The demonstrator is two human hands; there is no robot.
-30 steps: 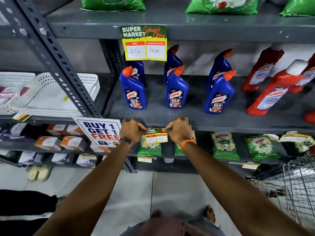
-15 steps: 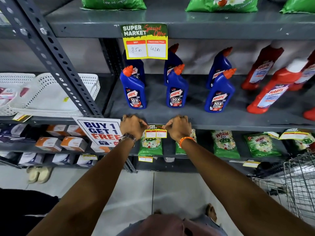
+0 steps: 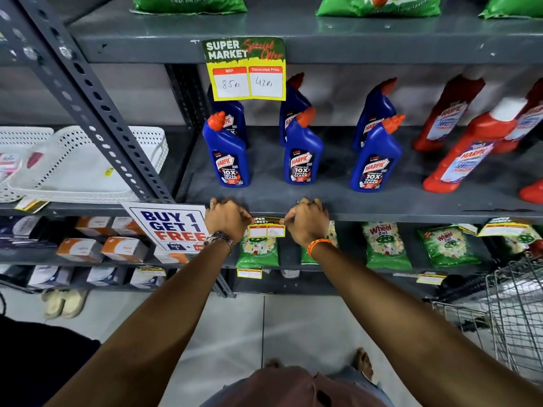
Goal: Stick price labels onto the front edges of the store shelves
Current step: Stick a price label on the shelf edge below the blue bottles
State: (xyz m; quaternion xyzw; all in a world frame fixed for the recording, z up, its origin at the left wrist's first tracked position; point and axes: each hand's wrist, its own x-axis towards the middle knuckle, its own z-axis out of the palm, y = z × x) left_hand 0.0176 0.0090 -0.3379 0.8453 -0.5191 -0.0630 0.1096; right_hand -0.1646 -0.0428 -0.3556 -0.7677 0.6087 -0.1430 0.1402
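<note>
A small green and yellow price label [image 3: 266, 229] with two blank white boxes lies against the front edge of the grey middle shelf [image 3: 411, 214]. My left hand [image 3: 226, 220] pinches its left top corner and my right hand [image 3: 307, 221] pinches its right top corner, fingers curled over the shelf lip. A larger label of the same kind [image 3: 246, 70], marked 85 and 43, hangs from the front edge of the shelf above [image 3: 382, 49].
Blue Harpic bottles [image 3: 302, 155] and red ones [image 3: 467, 155] stand on the middle shelf. A "Buy 1 Get 1 Free" sign [image 3: 172, 227] hangs left of my hands. Green detergent packs [image 3: 385, 245] fill the shelf below. A wire trolley [image 3: 511, 306] stands right; white baskets [image 3: 73, 165] sit left.
Both hands with the small label have risen slightly against the shelf's front edge and drawn a little apart. The label's top now sits under the shelf lip.
</note>
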